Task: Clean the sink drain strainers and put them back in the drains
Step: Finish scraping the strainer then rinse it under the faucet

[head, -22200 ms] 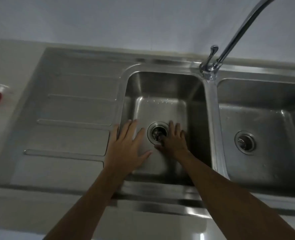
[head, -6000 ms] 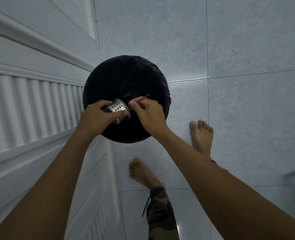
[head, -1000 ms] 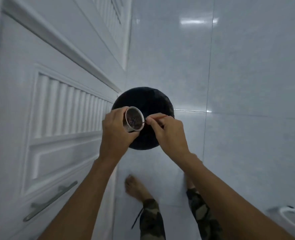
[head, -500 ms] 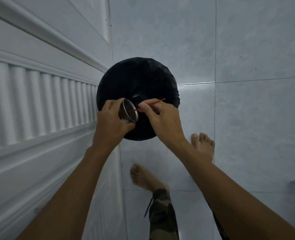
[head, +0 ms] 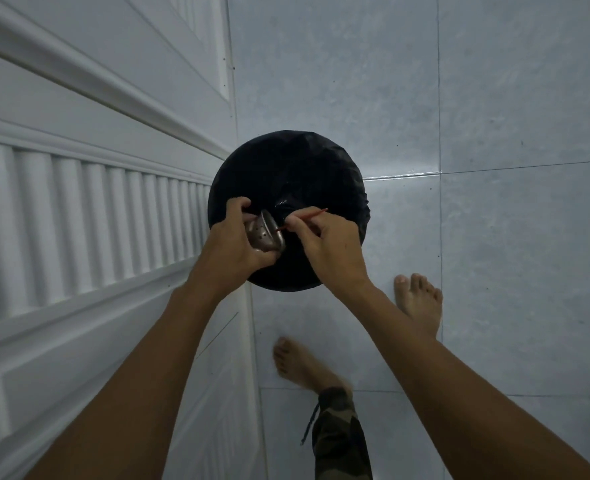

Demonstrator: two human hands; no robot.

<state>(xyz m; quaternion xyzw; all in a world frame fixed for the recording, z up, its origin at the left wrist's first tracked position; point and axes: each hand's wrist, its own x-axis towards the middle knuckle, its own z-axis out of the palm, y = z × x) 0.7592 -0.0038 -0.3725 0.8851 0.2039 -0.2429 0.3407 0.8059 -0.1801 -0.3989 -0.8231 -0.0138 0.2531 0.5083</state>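
A black-lined bin [head: 288, 168] is seen at frame centre. Over its lower-left part, the left hand [head: 233, 244] is curled round the strainer [head: 264, 235], open end turned right. Just right of it, a thin red stick [head: 307, 216] is pinched by the right hand [head: 328, 244], slanted up-right, lower tip at the strainer's rim.

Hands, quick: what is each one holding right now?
Left hand: grips the metal strainer.
Right hand: pinches the thin red stick.
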